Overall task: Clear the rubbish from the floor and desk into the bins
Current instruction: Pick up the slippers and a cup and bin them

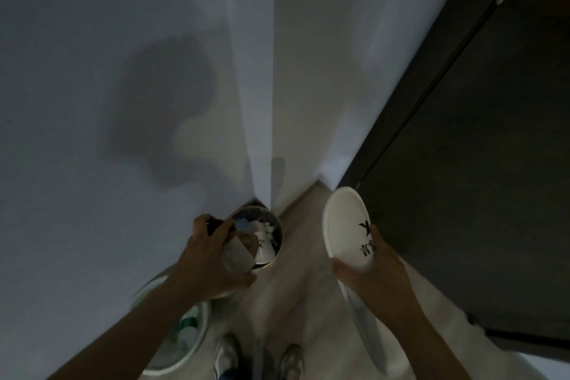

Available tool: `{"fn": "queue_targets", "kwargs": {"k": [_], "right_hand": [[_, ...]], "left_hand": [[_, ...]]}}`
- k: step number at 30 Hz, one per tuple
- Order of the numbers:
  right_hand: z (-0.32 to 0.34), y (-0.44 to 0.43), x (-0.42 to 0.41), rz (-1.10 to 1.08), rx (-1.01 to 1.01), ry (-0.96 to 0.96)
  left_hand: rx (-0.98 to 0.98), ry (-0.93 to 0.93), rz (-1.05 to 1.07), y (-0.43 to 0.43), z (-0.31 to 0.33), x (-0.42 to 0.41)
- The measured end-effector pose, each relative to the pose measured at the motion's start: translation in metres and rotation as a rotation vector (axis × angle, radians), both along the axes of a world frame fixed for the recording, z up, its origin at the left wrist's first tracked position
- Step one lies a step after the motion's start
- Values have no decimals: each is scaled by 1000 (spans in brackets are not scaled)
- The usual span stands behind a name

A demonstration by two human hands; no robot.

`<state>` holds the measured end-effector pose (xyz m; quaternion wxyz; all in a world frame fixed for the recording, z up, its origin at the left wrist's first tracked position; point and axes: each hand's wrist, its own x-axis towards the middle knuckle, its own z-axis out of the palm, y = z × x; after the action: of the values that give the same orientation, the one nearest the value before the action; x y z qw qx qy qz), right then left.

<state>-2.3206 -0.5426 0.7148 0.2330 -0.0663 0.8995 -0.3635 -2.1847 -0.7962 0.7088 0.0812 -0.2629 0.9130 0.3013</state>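
Right hand (374, 267): closed on the lower rim of a white paper bowl (345, 230), thumb across the printed face, fingers behind. The bowl is held on edge, above the floor and well to the right of the bins. Left hand (212, 259): wrapped around a crumpled piece of brown card or paper (239, 251), held directly over the mouth of the dark round bin (276, 251) standing in the wall corner (262, 188). A dark item also appears to sit under the fingers; its nature cannot be determined.

Handling assessment: the bowl is judged light, thin-walled and moderately stiff. A rim pinch is adequate, though hard squeezing would likely buckle it. The card is judged light and pliable, needing only a loose hold.

Appearance: the bowl is plain white with a black emblem and black characters near the lower edge, no visible residue. The card is dull brown, creased, partly tubular.

Surroundings: the dark bin already holds white and pale scraps. A second, pale-rimmed bin (188, 345) stands nearer the person, under the left forearm, with bottle-like contents. Lighting is poor; detail in both bins is limited
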Motion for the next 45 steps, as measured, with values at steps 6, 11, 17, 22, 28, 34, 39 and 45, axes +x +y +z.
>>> {"fn": "queue_targets", "kwargs": {"k": [6,11,17,22,28,34,39,45], "right_hand": [[-105,-20,-17,-10,51,-96],[-204,-34,-29,-21,58,-125],[-307,-40,-29,33,110,-171],[-358,-44,-31,66,163,-175],[-400,-60,-33,105,209,-211],[-416,-88,-36,136,239,-255],[-419,-139,-50,134,300,-334],[-450,-225,-67,288,459,-280]], "left_hand": [[21,-147,25,-18,-124,-22],[16,-290,-34,-35,-237,-48],[31,-376,-60,-53,-351,-73],[22,-326,-19,-65,-418,-99],[72,-342,77,-84,-471,-129],[46,-185,-29,-98,-485,-112],[57,-230,-119,-118,-479,-76],[55,-247,-154,-132,-489,-32]]}}
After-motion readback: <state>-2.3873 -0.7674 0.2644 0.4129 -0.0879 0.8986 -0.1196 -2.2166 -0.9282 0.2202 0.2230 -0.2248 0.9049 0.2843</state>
